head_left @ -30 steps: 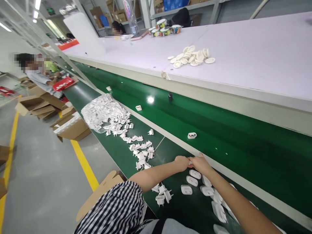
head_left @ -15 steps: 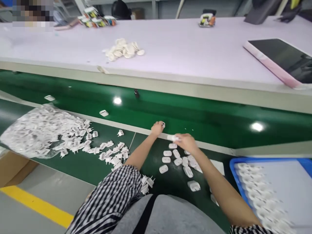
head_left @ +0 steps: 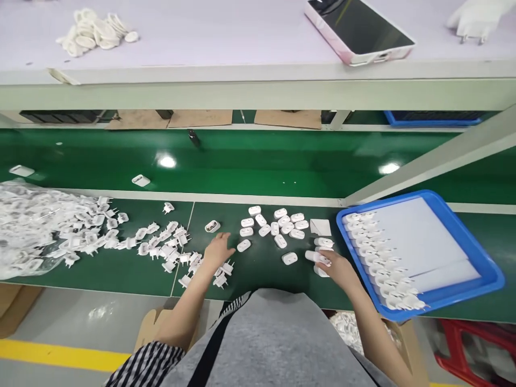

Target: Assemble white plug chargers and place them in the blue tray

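Note:
My right hand (head_left: 337,269) is closed round a white charger housing (head_left: 315,256), held just over a few similar housings beside the blue tray. My left hand (head_left: 217,251) has its thumb and fingers apart, with nothing seen in it. It hovers at the right end of a spread of white two-pin plug pieces (head_left: 171,250). Just beyond its fingertips, one housing (head_left: 212,226) lies with its inside showing. Several white housings (head_left: 287,228) are grouped on the green bench between my hands. Under my left hand, part of the plug pieces is hidden.
The blue tray (head_left: 459,217) at the right holds a row of white plugs (head_left: 379,263) on a white sheet. A clear bag of plug pieces (head_left: 28,231) lies left. Above, the shelf (head_left: 226,37) carries a phone (head_left: 360,29) and white discs (head_left: 97,32). A slanted post (head_left: 427,158) rises behind the tray.
Both hands have come back from the bench's far edge, the left toward the plug pieces, the right to the housings by the tray. An open housing now lies beyond the left hand. The view has shifted right.

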A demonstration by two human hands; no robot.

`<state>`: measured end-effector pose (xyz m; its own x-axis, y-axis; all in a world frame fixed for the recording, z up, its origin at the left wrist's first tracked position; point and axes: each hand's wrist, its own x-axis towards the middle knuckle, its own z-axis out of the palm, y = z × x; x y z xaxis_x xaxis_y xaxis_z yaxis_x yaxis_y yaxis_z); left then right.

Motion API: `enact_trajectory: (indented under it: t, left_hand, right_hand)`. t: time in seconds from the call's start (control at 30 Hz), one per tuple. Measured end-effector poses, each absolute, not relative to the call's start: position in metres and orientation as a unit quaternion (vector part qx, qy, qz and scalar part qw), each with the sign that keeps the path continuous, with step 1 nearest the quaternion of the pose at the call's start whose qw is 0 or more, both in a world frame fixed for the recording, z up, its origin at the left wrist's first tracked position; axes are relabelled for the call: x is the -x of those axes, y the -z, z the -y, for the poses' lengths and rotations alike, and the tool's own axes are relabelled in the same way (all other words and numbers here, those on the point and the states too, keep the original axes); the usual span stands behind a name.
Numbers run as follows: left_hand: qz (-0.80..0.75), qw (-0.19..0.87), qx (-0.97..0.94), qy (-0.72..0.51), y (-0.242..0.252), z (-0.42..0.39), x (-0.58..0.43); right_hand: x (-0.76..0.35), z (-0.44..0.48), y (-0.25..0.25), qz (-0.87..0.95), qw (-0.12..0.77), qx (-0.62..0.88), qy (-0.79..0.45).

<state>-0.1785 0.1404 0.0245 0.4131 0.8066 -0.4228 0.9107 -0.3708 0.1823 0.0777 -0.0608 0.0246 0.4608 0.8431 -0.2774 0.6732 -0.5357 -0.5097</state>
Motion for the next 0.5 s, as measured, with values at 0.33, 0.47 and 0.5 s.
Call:
enact_trajectory:
  t: [0.33, 0.47, 0.5]
  left_hand:
    - [-0.283, 0.575, -0.744, 0.191, -0.018, -0.011, 0.079]
    - [-0.309, 0.526, -0.782, 0.129, 0.022, 0.02, 0.036]
    - [-0.313, 0.507, -0.796, 0.104, 0.031, 0.024, 0.028]
  right_hand:
    - [-0.126, 0.089, -0.027, 0.319, 0.214, 0.915, -0.12]
    - [-0.144, 0.057, -0.015, 0.375, 0.11, 0.903, -0.176]
    - [-0.149, 0.048, -0.012, 0.399, 0.087, 0.889, -0.209]
